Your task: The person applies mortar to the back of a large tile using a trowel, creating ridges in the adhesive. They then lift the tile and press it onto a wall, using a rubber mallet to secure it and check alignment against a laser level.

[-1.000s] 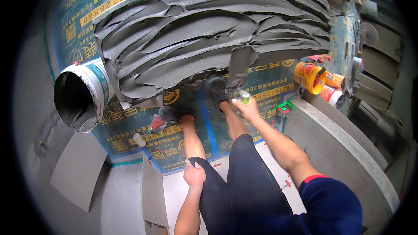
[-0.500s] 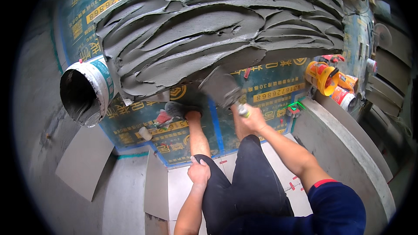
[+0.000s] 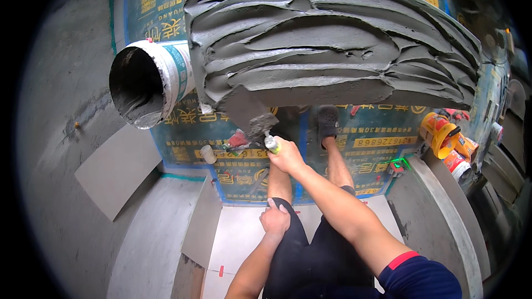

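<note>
A trowel [image 3: 241,108] is in my right hand [image 3: 288,156], its fingers closed round the handle. The blade meets the lower left edge of a large panel thickly coated with wavy grey mortar [image 3: 310,50]. A lump of mortar clings to the blade near the handle. My left hand [image 3: 275,218] lies curled against my left knee, partly wrapped over the dark cloth. The panel's own surface is hidden under the mortar, apart from a thin pale rim.
A mortar-smeared white bucket [image 3: 178,72] lies on its side left of the panel. Printed green sheeting [image 3: 360,155] covers the floor. A yellow bucket [image 3: 438,135] and a laser level [image 3: 396,169] with green light are at right. A loose grey board [image 3: 117,170] leans at left.
My right hand and the trowel have moved left along the panel's near edge to its lower left corner. The whole view has shifted; my left hand stays at the knee.
</note>
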`<state>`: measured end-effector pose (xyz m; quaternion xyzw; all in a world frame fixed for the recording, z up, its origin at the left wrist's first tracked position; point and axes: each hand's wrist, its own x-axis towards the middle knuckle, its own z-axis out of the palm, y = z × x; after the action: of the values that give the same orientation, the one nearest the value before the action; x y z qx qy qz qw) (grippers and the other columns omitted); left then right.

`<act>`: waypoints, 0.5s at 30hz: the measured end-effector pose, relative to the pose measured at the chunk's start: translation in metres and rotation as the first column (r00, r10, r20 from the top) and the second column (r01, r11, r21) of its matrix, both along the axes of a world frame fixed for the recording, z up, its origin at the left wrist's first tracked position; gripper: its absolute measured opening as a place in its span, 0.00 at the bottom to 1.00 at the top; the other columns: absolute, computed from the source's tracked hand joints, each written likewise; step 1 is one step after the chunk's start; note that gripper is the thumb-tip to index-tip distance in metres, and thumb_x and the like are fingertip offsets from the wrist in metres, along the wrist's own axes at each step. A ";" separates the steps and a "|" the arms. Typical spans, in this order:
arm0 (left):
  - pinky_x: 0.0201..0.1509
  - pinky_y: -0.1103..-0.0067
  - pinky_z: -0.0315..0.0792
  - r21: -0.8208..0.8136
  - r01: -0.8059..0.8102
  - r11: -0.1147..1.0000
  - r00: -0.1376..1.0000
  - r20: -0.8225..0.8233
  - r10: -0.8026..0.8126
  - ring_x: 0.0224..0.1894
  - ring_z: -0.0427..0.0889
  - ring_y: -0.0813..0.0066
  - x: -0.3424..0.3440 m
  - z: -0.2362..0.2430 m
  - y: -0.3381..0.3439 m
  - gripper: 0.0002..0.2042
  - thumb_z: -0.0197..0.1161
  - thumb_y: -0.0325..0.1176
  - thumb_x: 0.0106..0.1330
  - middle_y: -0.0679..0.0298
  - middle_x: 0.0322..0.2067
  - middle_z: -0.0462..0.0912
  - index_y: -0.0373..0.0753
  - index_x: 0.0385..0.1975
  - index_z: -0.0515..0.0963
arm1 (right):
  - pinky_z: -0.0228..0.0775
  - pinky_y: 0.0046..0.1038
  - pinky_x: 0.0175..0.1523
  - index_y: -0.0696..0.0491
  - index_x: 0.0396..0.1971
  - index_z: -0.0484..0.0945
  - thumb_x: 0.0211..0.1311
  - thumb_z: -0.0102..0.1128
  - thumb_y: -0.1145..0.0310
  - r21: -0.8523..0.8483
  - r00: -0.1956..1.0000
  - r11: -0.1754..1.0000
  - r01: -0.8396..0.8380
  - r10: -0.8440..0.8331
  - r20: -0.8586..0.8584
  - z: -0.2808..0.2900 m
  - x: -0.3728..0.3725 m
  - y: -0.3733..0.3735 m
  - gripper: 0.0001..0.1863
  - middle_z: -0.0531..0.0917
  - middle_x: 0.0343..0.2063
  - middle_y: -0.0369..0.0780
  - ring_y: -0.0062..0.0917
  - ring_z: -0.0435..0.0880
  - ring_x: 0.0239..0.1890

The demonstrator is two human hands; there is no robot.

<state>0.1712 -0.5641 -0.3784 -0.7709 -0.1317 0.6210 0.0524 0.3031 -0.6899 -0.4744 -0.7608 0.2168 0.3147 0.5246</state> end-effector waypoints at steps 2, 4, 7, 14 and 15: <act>0.53 0.62 0.69 0.000 -0.008 1.000 1.000 0.014 0.008 0.45 0.79 0.51 -0.004 -0.001 0.003 0.31 0.47 0.46 0.65 0.47 0.43 0.80 0.32 0.64 0.60 | 0.73 0.46 0.46 0.55 0.33 0.73 0.48 0.62 0.69 -0.026 0.995 0.995 -0.092 0.092 -0.034 -0.001 0.009 0.013 0.13 0.82 0.29 0.51 0.50 0.80 0.38; 0.50 0.62 0.72 -0.037 -0.001 0.999 0.997 0.083 0.004 0.42 0.81 0.49 -0.002 -0.001 0.003 0.30 0.49 0.45 0.64 0.45 0.38 0.81 0.31 0.62 0.61 | 0.74 0.45 0.45 0.55 0.33 0.73 0.47 0.63 0.69 -0.123 0.961 0.954 -0.274 0.265 -0.080 0.000 0.018 0.024 0.13 0.83 0.29 0.50 0.47 0.82 0.38; 0.50 0.62 0.72 -0.047 -0.044 0.998 0.996 0.073 0.047 0.41 0.81 0.49 0.002 0.000 0.006 0.29 0.48 0.44 0.64 0.44 0.37 0.81 0.31 0.61 0.61 | 0.75 0.43 0.45 0.55 0.33 0.74 0.47 0.62 0.69 -0.145 0.929 0.918 -0.368 0.357 -0.099 0.005 0.023 0.029 0.12 0.84 0.29 0.50 0.45 0.84 0.38; 0.49 0.62 0.72 -0.094 -0.129 0.987 0.984 0.112 0.140 0.41 0.81 0.49 0.011 0.002 0.023 0.30 0.48 0.45 0.65 0.45 0.38 0.81 0.31 0.63 0.60 | 0.74 0.45 0.43 0.54 0.36 0.75 0.49 0.62 0.65 -0.065 0.884 0.883 -0.464 0.458 -0.090 0.054 0.025 0.016 0.14 0.83 0.28 0.52 0.49 0.82 0.35; 0.49 0.62 0.73 -0.086 -0.132 0.987 0.983 0.118 0.142 0.41 0.81 0.49 0.011 0.003 0.028 0.30 0.48 0.46 0.66 0.45 0.38 0.81 0.31 0.63 0.59 | 0.74 0.46 0.43 0.56 0.37 0.73 0.52 0.62 0.62 -0.036 0.890 0.893 -0.449 0.443 -0.107 0.076 0.033 0.016 0.16 0.82 0.28 0.53 0.50 0.82 0.36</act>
<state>0.1821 -0.5358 -0.3759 -0.7985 -0.1630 0.5787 -0.0288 0.3358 -0.6739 -0.3987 -0.7896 0.0705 0.4562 0.4044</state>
